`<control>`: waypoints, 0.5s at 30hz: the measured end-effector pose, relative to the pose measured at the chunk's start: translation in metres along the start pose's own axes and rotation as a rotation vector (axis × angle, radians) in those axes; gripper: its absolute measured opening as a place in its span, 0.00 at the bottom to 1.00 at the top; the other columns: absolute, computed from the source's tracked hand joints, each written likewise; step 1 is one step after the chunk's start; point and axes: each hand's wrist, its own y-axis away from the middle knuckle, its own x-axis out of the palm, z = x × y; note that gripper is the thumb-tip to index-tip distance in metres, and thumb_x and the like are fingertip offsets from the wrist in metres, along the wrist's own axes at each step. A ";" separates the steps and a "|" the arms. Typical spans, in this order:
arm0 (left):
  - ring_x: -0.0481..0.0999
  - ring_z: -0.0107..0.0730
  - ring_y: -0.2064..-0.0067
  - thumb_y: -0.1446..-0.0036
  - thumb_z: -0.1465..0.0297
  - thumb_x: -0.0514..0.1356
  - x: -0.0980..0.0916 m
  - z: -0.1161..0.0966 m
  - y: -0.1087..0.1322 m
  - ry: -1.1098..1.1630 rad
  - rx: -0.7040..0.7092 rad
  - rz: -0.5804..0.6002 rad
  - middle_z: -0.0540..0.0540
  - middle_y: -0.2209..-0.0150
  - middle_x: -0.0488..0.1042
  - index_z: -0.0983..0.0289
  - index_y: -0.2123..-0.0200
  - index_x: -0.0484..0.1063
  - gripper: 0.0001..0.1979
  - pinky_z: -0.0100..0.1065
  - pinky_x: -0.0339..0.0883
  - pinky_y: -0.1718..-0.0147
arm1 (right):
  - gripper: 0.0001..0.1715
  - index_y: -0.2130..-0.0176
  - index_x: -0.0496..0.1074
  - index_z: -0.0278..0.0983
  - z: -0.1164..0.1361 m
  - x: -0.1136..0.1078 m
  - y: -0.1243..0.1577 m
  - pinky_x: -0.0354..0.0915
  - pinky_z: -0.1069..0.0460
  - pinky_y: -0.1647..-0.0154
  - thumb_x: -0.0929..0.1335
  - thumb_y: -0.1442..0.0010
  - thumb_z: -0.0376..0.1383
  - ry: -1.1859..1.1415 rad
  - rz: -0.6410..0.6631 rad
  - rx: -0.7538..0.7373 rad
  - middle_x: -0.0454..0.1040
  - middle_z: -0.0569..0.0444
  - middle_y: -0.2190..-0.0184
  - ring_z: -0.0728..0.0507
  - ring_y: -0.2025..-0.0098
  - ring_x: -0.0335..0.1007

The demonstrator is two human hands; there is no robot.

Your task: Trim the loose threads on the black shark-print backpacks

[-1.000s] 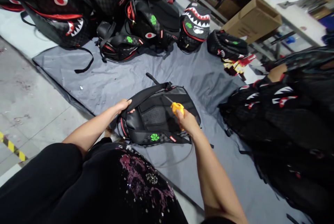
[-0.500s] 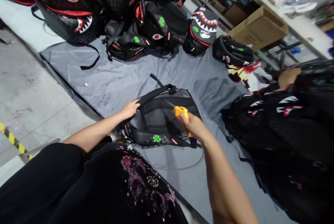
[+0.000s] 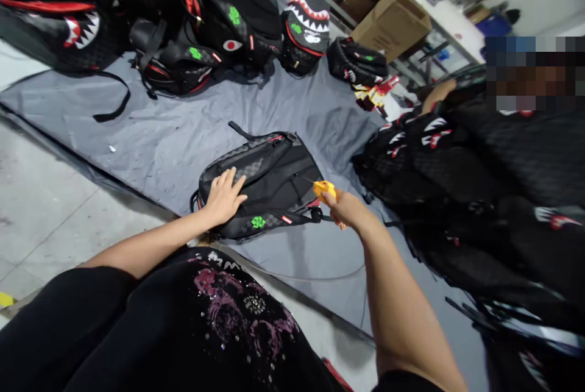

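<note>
A black checkered backpack [image 3: 287, 178] lies on the grey sheet in front of me, its padded back and shoulder straps facing up. A green patch and a small red-and-white label show on the near strap. My left hand [image 3: 223, 197] is pressed flat on the left part of the backpack, fingers spread. In my right hand [image 3: 345, 206] is a yellow air blow gun [image 3: 323, 189], its thin dark nozzle pointing left over the backpack's right part. Whether the nozzle touches the fabric I cannot tell. A thin pale hose [image 3: 315, 278] curves across the sheet below.
Several black bags with shark-mouth prints, among them a small backpack [image 3: 305, 29], line the far side of the grey sheet [image 3: 169, 148]. A dark heap of bags [image 3: 439, 197] fills the right. Behind stand a cardboard box [image 3: 388, 23] and a white table [image 3: 450, 17].
My left hand has let go of the shoulder strap and now lies flat on the backpack. The far strap has dropped inward across the back panel. The view has shifted to the right.
</note>
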 end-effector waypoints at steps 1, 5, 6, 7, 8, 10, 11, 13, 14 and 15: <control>0.51 0.51 0.32 0.35 0.58 0.52 0.000 -0.010 0.007 0.020 0.097 -0.003 0.67 0.31 0.48 0.63 0.34 0.56 0.30 0.48 0.51 0.39 | 0.23 0.53 0.68 0.32 -0.012 -0.001 0.000 0.59 0.53 0.80 0.56 0.30 0.44 0.001 -0.034 0.037 0.69 0.54 0.84 0.46 0.85 0.66; 0.51 0.56 0.33 0.48 0.56 0.65 0.024 -0.044 0.032 -0.043 0.366 0.223 0.69 0.29 0.41 0.62 0.31 0.49 0.46 0.50 0.53 0.41 | 0.20 0.57 0.70 0.34 -0.044 0.009 0.018 0.58 0.53 0.82 0.59 0.32 0.47 -0.148 0.100 0.039 0.69 0.55 0.85 0.46 0.85 0.65; 0.52 0.57 0.33 0.50 0.58 0.67 0.032 -0.048 0.035 -0.088 0.363 0.271 0.69 0.29 0.41 0.62 0.31 0.48 0.48 0.51 0.54 0.42 | 0.19 0.58 0.70 0.35 -0.049 0.013 0.026 0.58 0.54 0.82 0.60 0.33 0.47 -0.221 0.203 -0.020 0.68 0.55 0.84 0.46 0.85 0.65; 0.52 0.57 0.33 0.51 0.60 0.68 0.039 -0.051 0.037 -0.130 0.351 0.302 0.70 0.30 0.42 0.61 0.31 0.48 0.49 0.51 0.54 0.42 | 0.19 0.60 0.69 0.36 -0.053 0.016 0.033 0.59 0.54 0.83 0.60 0.33 0.48 -0.277 0.263 -0.056 0.68 0.56 0.85 0.46 0.85 0.65; 0.53 0.56 0.34 0.51 0.61 0.68 0.045 -0.052 0.038 -0.161 0.343 0.318 0.70 0.30 0.44 0.61 0.31 0.48 0.49 0.50 0.55 0.43 | 0.18 0.61 0.69 0.36 -0.058 0.018 0.040 0.59 0.54 0.83 0.60 0.33 0.47 -0.305 0.260 -0.050 0.67 0.57 0.85 0.47 0.85 0.64; 0.56 0.56 0.36 0.50 0.63 0.67 0.052 -0.052 0.038 -0.183 0.338 0.311 0.71 0.31 0.48 0.63 0.31 0.48 0.47 0.48 0.55 0.44 | 0.17 0.61 0.67 0.36 -0.068 0.022 0.052 0.58 0.54 0.84 0.58 0.32 0.45 -0.305 0.141 0.046 0.64 0.59 0.87 0.47 0.86 0.62; 0.57 0.55 0.37 0.50 0.63 0.67 0.054 -0.051 0.039 -0.182 0.341 0.306 0.71 0.32 0.49 0.63 0.31 0.49 0.46 0.47 0.56 0.45 | 0.17 0.61 0.66 0.36 -0.073 0.024 0.056 0.58 0.54 0.84 0.57 0.31 0.44 -0.315 0.116 0.067 0.63 0.60 0.87 0.47 0.86 0.62; 0.61 0.54 0.39 0.48 0.65 0.66 0.054 -0.052 0.042 -0.164 0.353 0.306 0.70 0.33 0.54 0.62 0.32 0.51 0.43 0.46 0.58 0.47 | 0.17 0.62 0.65 0.37 -0.083 0.027 0.063 0.58 0.55 0.83 0.58 0.32 0.46 -0.388 0.230 -0.020 0.64 0.60 0.86 0.48 0.86 0.62; 0.62 0.53 0.40 0.47 0.66 0.65 0.054 -0.052 0.043 -0.140 0.356 0.304 0.69 0.34 0.55 0.61 0.32 0.52 0.41 0.45 0.58 0.47 | 0.17 0.64 0.64 0.38 -0.087 0.029 0.066 0.58 0.55 0.83 0.58 0.32 0.46 -0.430 0.298 -0.086 0.65 0.60 0.86 0.48 0.85 0.62; 0.63 0.52 0.41 0.46 0.67 0.63 0.053 -0.053 0.044 -0.100 0.353 0.302 0.68 0.35 0.57 0.60 0.33 0.54 0.39 0.45 0.59 0.47 | 0.17 0.65 0.63 0.38 -0.091 0.032 0.069 0.58 0.55 0.82 0.58 0.32 0.47 -0.453 0.317 -0.115 0.65 0.60 0.86 0.49 0.85 0.62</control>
